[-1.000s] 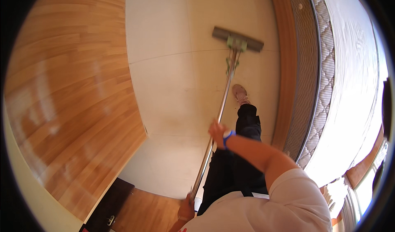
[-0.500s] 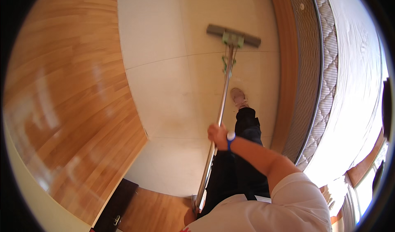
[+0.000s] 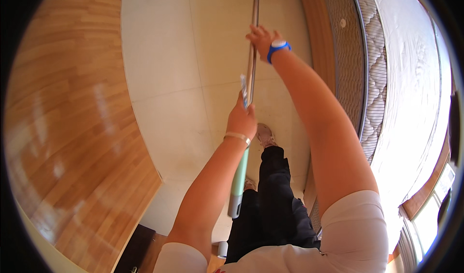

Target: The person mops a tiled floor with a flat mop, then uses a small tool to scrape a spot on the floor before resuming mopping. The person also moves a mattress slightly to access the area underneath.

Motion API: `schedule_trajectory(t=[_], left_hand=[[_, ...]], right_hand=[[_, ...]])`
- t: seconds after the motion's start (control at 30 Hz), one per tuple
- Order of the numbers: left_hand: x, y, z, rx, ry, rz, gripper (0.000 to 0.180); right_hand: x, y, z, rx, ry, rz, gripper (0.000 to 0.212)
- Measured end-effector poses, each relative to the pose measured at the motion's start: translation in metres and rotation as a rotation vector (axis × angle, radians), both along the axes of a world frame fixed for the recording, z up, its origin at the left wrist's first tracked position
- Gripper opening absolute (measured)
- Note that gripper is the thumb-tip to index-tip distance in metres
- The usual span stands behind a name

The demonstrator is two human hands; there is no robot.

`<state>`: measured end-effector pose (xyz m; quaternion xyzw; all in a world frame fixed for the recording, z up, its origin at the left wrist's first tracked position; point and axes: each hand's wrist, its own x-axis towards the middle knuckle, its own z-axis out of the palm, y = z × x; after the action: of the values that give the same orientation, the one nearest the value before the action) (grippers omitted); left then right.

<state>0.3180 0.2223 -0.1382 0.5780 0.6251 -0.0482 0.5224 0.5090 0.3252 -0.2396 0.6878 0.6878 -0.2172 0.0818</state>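
Observation:
A mop's metal pole [image 3: 252,65] runs away from me and leaves the head view at the top, so the mop head is hidden. My left hand [image 3: 241,119], with a light bracelet at its wrist, is closed round the handle just above the green grip [image 3: 239,178], whose grey end points back toward my body. Farther along, my right hand [image 3: 264,41] loosely holds the pole, one finger lifted off it. A blue wristband [image 3: 279,49] circles that wrist. Beside my left fingers, a small pale bluish piece [image 3: 243,87] lies along the pole; I cannot make out what it is.
Pale floor tiles [image 3: 159,74] lie under the mop. A glossy wood-look panel [image 3: 72,118] borders them on the left. At the right stand a wooden bed edge [image 3: 316,36] and a mattress [image 3: 411,94]. My shoe [image 3: 266,135] is just below the pole.
The mop has gone forward, and its head has left the view at the top. My right hand has slid farther out; my left hand has come up from the lower edge with the handle.

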Motion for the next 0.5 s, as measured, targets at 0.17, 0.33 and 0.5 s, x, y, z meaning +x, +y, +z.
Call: schedule_trajectory(t=[0.17, 0.33, 0.5], left_hand=[[-0.001, -0.027, 0.007, 0.086, 0.073, -0.108, 0.047], [-0.079, -0.097, 0.021, -0.033, 0.171, -0.177, 0.048], [-0.181, -0.201, 0.049, -0.106, 0.184, -0.202, 0.047]], right_hand=[[-0.013, -0.022, 0.008, -0.024, -0.185, 0.063, 0.051], [-0.082, -0.113, -0.006, 0.023, -0.043, 0.002, 0.041], [-0.17, -0.237, -0.005, 0.116, -0.054, 0.066, 0.036]])
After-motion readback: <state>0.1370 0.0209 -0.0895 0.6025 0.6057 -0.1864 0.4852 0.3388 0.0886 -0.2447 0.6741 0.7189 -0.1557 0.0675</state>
